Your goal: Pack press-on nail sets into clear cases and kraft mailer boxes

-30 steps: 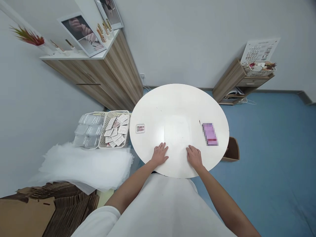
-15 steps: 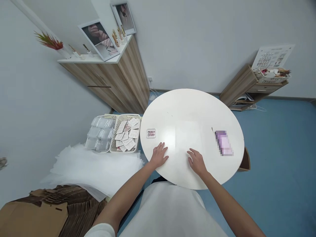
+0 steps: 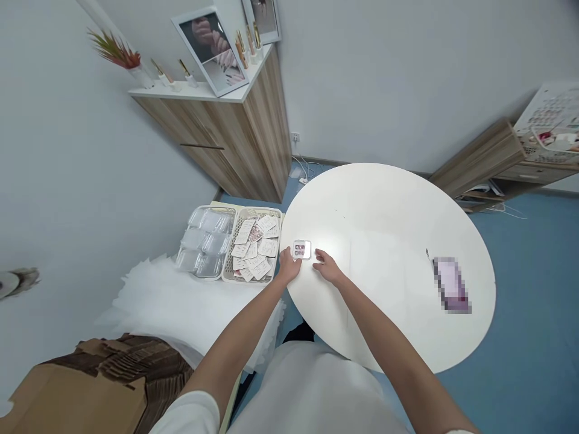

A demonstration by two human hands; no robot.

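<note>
A small clear case (image 3: 301, 249) with rows of dark pinkish pieces inside lies flat near the left edge of the round white table (image 3: 384, 241). Around its lower left corner is my left hand (image 3: 288, 266), thumb and fingers apart; whether the fingertips touch it I cannot tell. My right hand (image 3: 327, 267) hovers just right of the case, fingers apart and curved toward it, holding nothing. Glare whitens part of the case.
Left of the table stand a basket of printed cards (image 3: 253, 256) and a basket of clear plastic boxes (image 3: 203, 241). White sheets (image 3: 181, 301) and folded brown cardboard (image 3: 90, 392) are stacked nearer me. A blurred purple object (image 3: 452, 286) rests on the table's right side.
Both hands have moved from the table's near middle toward the case at the left. The whole view has shifted, with the furniture appearing farther right.
</note>
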